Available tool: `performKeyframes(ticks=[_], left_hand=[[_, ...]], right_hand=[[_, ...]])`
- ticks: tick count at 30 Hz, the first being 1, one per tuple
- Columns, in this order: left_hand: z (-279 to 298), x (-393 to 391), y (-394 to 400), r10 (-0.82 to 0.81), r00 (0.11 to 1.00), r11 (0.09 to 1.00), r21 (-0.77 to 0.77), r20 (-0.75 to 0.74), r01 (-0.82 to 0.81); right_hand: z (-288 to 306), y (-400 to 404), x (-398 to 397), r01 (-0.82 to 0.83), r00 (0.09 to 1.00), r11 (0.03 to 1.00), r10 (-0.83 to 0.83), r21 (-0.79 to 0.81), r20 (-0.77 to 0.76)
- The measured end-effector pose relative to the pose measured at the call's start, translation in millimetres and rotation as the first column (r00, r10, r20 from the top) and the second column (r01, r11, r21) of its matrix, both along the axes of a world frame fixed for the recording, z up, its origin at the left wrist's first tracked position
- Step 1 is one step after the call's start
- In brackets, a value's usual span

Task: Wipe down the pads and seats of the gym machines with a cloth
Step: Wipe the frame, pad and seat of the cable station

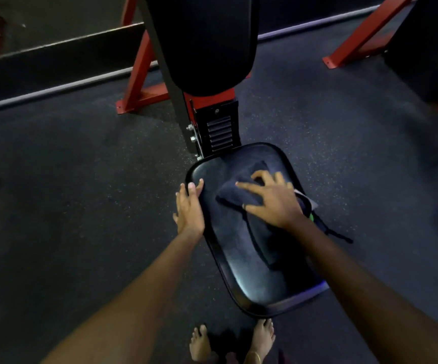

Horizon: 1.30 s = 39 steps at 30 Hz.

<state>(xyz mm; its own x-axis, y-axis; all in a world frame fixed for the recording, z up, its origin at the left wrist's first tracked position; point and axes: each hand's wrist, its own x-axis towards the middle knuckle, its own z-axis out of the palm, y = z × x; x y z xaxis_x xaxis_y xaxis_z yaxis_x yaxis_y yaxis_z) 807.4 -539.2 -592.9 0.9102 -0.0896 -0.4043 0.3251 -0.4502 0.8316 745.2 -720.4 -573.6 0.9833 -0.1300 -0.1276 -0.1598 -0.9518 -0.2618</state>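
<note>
Visibility is limited: lighting dim, frame slightly blurred around the right hand point(271, 199). Back pad point(207, 40) is cut off at the top edge; a second dark pad point(428, 48) at upper right is cut by the frame edge. Cloth point(238, 190) is dark, close in tone to the upholstery, so its outline is hard to trace; part of it lies under the right hand. A dark strap or cord point(336, 233) trails off the seat's right edge beside a small green item, identity unclear.

Seat point(252, 258): black, glossy, rounded-rectangular, narrower at the far end, with a faint sheen near its front edge. It sits just below the back pad, on a post of the red frame point(139, 74).

Cloth lies bunched on the far half of the seat. Right hand rests on it, fingers spread, index finger curled; pressing down, not clamped round it. Left hand point(190, 206) touches the seat's left rim, fingers straight, thumb on the top surface, holding nothing.

Bare feet point(199, 345) show on the dark speckled floor point(81, 166) at the bottom, partly cut off.
</note>
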Motion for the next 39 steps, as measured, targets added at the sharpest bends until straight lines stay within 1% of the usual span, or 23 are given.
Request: performKeyframes(ticks=[2, 3, 5, 7, 9, 11, 12, 14, 16, 18, 20, 22, 24, 25, 26, 27, 29, 30, 31, 33, 36, 37, 39], left_hand=[[10, 9, 8, -0.137, 0.990, 0.978, 0.154, -0.015, 0.138], [15, 12, 6, -0.188, 0.982, 0.961, 0.201, -0.024, 0.189], [21, 15, 7, -0.270, 0.962, 0.917, 0.293, -0.040, 0.270], [24, 16, 7, -0.340, 0.939, 0.864, 0.375, -0.057, 0.336], [23, 16, 8, -0.429, 0.901, 0.783, 0.473, -0.057, 0.403], [22, 14, 9, -0.537, 0.842, 0.671, 0.580, -0.048, 0.461], [21, 12, 10, -0.580, 0.813, 0.621, 0.621, -0.047, 0.479], [18, 8, 6, -0.620, 0.783, 0.572, 0.652, -0.054, 0.498], [18, 5, 2, -0.622, 0.782, 0.570, 0.661, -0.042, 0.488], [19, 4, -2, -0.607, 0.793, 0.578, 0.663, -0.041, 0.477], [21, 4, -6, -0.589, 0.805, 0.577, 0.660, -0.072, 0.481], [24, 2, -12, -0.568, 0.814, 0.576, 0.648, -0.121, 0.498], [28, -5, -20, -0.536, 0.830, 0.613, 0.603, -0.158, 0.510], [30, -10, -23, -0.519, 0.840, 0.644, 0.574, -0.158, 0.506], [31, -18, -24, -0.507, 0.850, 0.678, 0.542, -0.144, 0.496], [32, -26, -27, -0.500, 0.857, 0.708, 0.512, -0.122, 0.486], [28, -45, -32, -0.481, 0.874, 0.768, 0.447, -0.072, 0.460], [26, -54, -35, -0.455, 0.889, 0.800, 0.419, -0.046, 0.431], [23, -63, -38, -0.425, 0.905, 0.825, 0.401, -0.024, 0.399], [19, -79, -42, -0.389, 0.921, 0.844, 0.411, 0.029, 0.344], [14, -93, -41, -0.415, 0.905, 0.820, 0.472, 0.096, 0.326], [11, -97, -40, -0.439, 0.891, 0.799, 0.504, 0.114, 0.328], [8, -100, -38, -0.479, 0.867, 0.757, 0.566, 0.140, 0.327]], right_hand=[[4, 22, 12, 0.155, 0.988, 0.985, -0.155, -0.071, 0.001], [6, 35, 14, 0.170, 0.985, 0.982, -0.171, -0.084, -0.007], [7, 65, 0, 0.066, 0.997, 0.995, -0.069, -0.077, -0.036], [9, 76, -31, -0.133, 0.991, 0.988, 0.134, -0.072, 0.004], [12, 68, -62, -0.291, 0.956, 0.955, 0.293, -0.049, 0.018], [9, 42, -76, -0.352, 0.935, 0.931, 0.354, -0.096, 0.001], [9, 29, -75, -0.303, 0.953, 0.949, 0.302, -0.089, -0.021], [12, 18, -61, -0.048, 0.998, 0.994, 0.045, -0.094, -0.036], [11, 32, -44, 0.174, 0.983, 0.975, -0.180, -0.136, -0.038], [12, 62, -41, 0.224, 0.970, 0.962, -0.235, -0.159, -0.059], [14, 82, -59, 0.123, 0.992, 0.973, -0.125, -0.193, 0.003], [11, 75, -92, -0.047, 0.996, 0.982, 0.060, -0.183, 0.069], [7, 52, -118, -0.188, 0.978, 0.960, 0.203, -0.210, 0.055], [7, 39, -125, -0.167, 0.982, 0.960, 0.182, -0.225, 0.047], [8, 31, -126, -0.072, 0.995, 0.972, 0.086, -0.222, 0.051], [12, 25, -122, 0.077, 0.996, 0.977, -0.066, -0.200, 0.060], [14, 34, -107, 0.351, 0.935, 0.920, -0.354, -0.172, 0.018], [15, 45, -99, 0.423, 0.903, 0.891, -0.429, -0.167, -0.005], [16, 57, -97, 0.431, 0.899, 0.888, -0.438, -0.158, -0.013], [17, 72, -105, 0.321, 0.947, 0.936, -0.322, -0.142, 0.022], [9, 51, -135, 0.192, 0.981, 0.964, -0.181, -0.183, 0.076], [10, 41, -139, 0.217, 0.976, 0.957, -0.206, -0.193, 0.073], [17, 23, -129, 0.389, 0.921, 0.903, -0.386, -0.180, 0.057]])
